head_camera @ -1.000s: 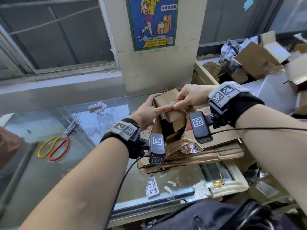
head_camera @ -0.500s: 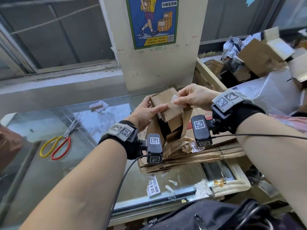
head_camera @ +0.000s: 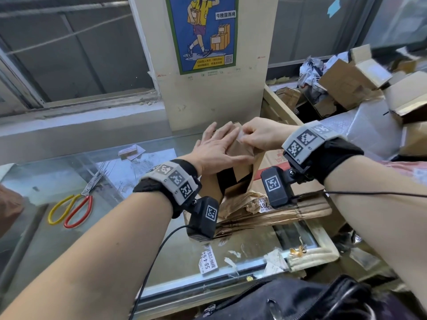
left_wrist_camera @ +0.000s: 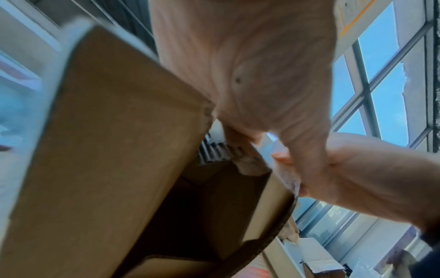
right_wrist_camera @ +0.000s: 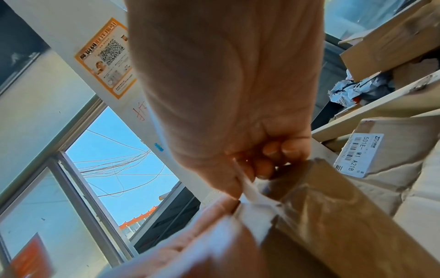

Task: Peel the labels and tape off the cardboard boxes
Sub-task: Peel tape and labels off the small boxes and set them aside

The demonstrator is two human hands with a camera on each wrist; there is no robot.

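Observation:
A small brown cardboard box (head_camera: 242,151) stands open-ended on a stack of flattened cardboard. My left hand (head_camera: 217,148) lies on its top face with fingers straight and spread, pressing it down. My right hand (head_camera: 254,137) is just right of it and pinches a strip of clear tape (head_camera: 240,137) at the box's upper edge. In the right wrist view the curled fingers (right_wrist_camera: 269,150) hold the tape (right_wrist_camera: 250,188), which lifts off the box (right_wrist_camera: 333,216). The left wrist view shows the box's side (left_wrist_camera: 107,150), my palm (left_wrist_camera: 250,65) and the right hand (left_wrist_camera: 369,178).
Scissors (head_camera: 71,207) with yellow and red handles lie on the glass counter (head_camera: 69,176) at left. Flattened cardboard (head_camera: 288,213) sits under the box. Peeled labels (head_camera: 208,262) lie near the front edge. More boxes (head_camera: 346,82) are piled at the back right. A black bag (head_camera: 300,299) is nearest me.
My left hand has gone from gripping the box's side to lying flat across its top. The box has come down lower, and my right hand still holds the tape.

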